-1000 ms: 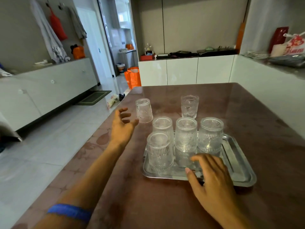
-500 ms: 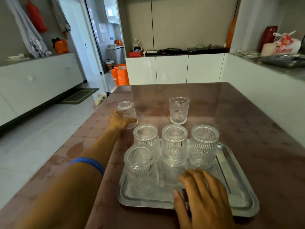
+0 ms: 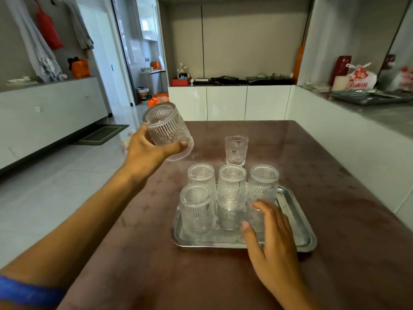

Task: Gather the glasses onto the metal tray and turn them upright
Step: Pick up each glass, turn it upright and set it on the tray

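My left hand (image 3: 146, 153) grips a ribbed clear glass (image 3: 167, 130), upside down and tilted, lifted above the table's left edge. On the metal tray (image 3: 299, 222) several ribbed glasses stand upside down, one at the front left (image 3: 196, 211) and three in a row behind: left (image 3: 201, 177), middle (image 3: 231, 189), right (image 3: 263, 184). One more glass (image 3: 236, 149) stands upright on the brown table (image 3: 335, 198) beyond the tray. My right hand (image 3: 271, 240) rests with fingers spread on the tray's front, fingertips near the right glass, holding nothing.
A white counter (image 3: 357, 139) runs along the table's right side. White cabinets (image 3: 228, 101) stand behind the table's far end. The tiled floor (image 3: 55, 186) lies to the left of the table, with a doormat (image 3: 100, 135) and orange bags beyond.
My left hand reached the upside-down glass at the table's left, closed on it and lifted it off the table. My right hand stayed on the tray's front.
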